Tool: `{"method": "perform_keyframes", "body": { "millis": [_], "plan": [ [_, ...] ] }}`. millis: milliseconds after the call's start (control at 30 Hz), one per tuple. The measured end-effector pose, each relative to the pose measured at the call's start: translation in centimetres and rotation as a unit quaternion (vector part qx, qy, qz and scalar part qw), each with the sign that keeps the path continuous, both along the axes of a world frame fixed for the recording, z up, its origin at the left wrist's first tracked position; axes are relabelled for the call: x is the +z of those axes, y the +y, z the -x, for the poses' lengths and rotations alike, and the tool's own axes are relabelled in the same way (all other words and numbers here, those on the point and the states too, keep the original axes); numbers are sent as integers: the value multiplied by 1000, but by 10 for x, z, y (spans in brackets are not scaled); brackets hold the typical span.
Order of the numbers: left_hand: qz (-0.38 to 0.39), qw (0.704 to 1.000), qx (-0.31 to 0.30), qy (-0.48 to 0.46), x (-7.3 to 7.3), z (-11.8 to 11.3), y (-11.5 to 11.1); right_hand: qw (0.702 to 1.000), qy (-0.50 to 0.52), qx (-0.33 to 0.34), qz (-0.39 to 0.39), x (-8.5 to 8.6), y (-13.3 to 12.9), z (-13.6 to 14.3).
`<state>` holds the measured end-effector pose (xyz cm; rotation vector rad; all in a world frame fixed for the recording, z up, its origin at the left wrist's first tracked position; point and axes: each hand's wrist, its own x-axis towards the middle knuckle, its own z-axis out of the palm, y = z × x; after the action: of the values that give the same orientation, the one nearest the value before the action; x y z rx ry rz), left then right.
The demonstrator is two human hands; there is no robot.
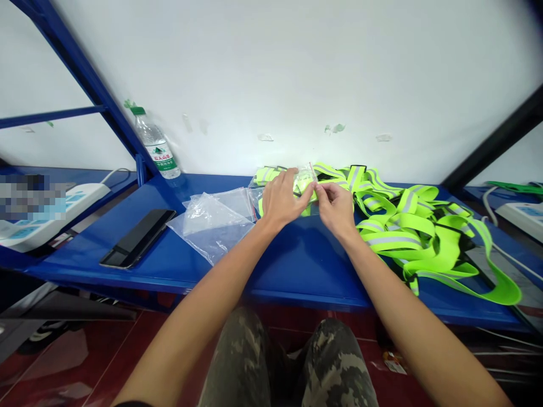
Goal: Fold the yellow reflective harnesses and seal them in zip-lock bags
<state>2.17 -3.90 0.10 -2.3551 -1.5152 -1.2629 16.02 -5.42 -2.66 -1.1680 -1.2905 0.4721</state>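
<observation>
Near the back of the blue table (297,265), a clear plastic bag (306,174) with a red strip along its edge holds a yellow-green strap. My left hand (283,199) lies over the bag, its thumb pressing the strip edge. The fingertips of my right hand (336,206) pinch the same edge, close beside the left thumb. To the right spreads a tangled pile of yellow-green reflective straps (409,226) with black buckles. Flat clear bags (212,217) lie to the left of my left hand.
A black phone (138,237) lies at the left of the table. Behind it, a water bottle (158,144) leans at the white wall. White power strips (80,200) sit on both sides, beyond the blue frame posts.
</observation>
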Motion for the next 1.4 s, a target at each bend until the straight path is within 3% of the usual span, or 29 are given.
{"method": "perform_keyframes", "body": {
  "millis": [333,667,933,1233,1400],
  "plan": [
    [31,999,3,34,1,-3,1,1000,-6,-7,-9,-6,2,1],
    [24,999,-10,36,-3,0,3,999,28,29,26,6,-3,0],
    [39,999,-25,15,2,3,3,999,-43,1,21,0,1,-2],
    [32,999,-8,34,2,3,1,996,-86,23,-16,1,-3,0],
    [26,999,-1,48,2,1,0,991,-133,-11,-12,3,-6,2]
  ]
}}
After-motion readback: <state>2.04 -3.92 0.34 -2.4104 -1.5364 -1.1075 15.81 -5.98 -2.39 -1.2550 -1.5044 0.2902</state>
